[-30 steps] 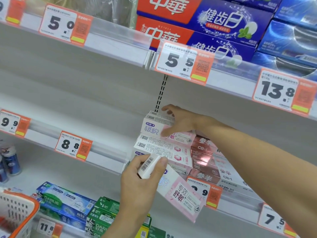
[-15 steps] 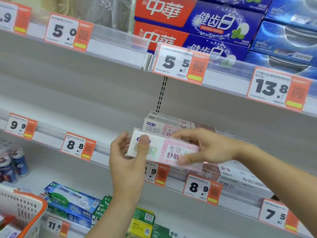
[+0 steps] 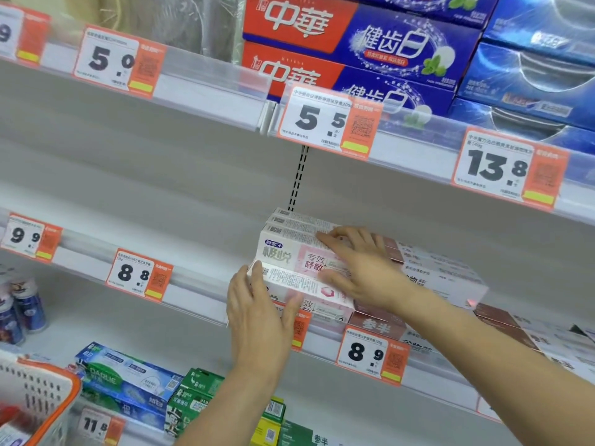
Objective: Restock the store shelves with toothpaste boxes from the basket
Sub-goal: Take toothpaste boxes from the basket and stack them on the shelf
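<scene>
A white-and-pink toothpaste box (image 3: 285, 254) lies on top of a stack of matching boxes (image 3: 309, 292) on the middle shelf (image 3: 199, 286). My right hand (image 3: 365, 268) holds this top box, with fingers curled over its upper edge and the thumb on its front. My left hand (image 3: 257, 312) is flat with straight fingers, its thumb pressing the left end of the stack. The orange-rimmed white basket (image 3: 48, 392) sits at the bottom left, with its contents mostly out of view.
Maroon-and-white boxes (image 3: 441, 278) fill the shelf right of the stack. Red-and-blue boxes (image 3: 354, 43) sit on the top shelf. Blue Darlie boxes (image 3: 125, 381) and green boxes (image 3: 196, 394) lie on the lower shelf. Small cans (image 3: 22, 310) stand at the left. Price tags (image 3: 140, 275) line the rails.
The box that both hands held in front of the shelf now lies on top of the stack. My left hand let go and moved to the stack's left end.
</scene>
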